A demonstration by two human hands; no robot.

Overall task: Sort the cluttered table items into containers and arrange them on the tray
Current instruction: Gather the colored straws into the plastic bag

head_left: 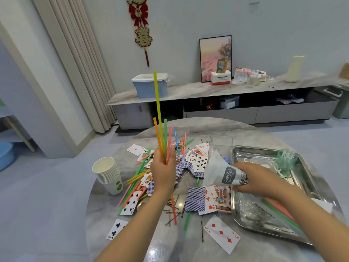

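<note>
1. The left hand [163,168] is clenched round a bunch of straws [160,137], held upright over the middle of the table [255,133]. One yellow-green straw pokes up far above the rest.
2. At about three o'clock from it, the right hand [258,179] grips a clear plastic bag [221,173] by its printed middle, mouth turned toward the straws.
3. The step in hand looks like bagging straws. Next, I'd say, the bunch must be tipped and its ends steered into the bag's mouth, which looks narrow and slack, so the ends need evening up first.
4. More straws lie loose at eight o'clock from the left hand, mixed with playing cards [198,161] and hairpins [172,208]. Much sorting is left.
5. The steel tray [243,150] sits at the table's right edge. In it are a clear bag with pink and green straws [281,210], a small clear dish and a greenish bundle at the far end; I cannot tell what that is.
6. A clear box [221,146] stands just beside the tray's far corner. A stack of paper cups [108,173] leans at nine o'clock, top cup empty.
</note>
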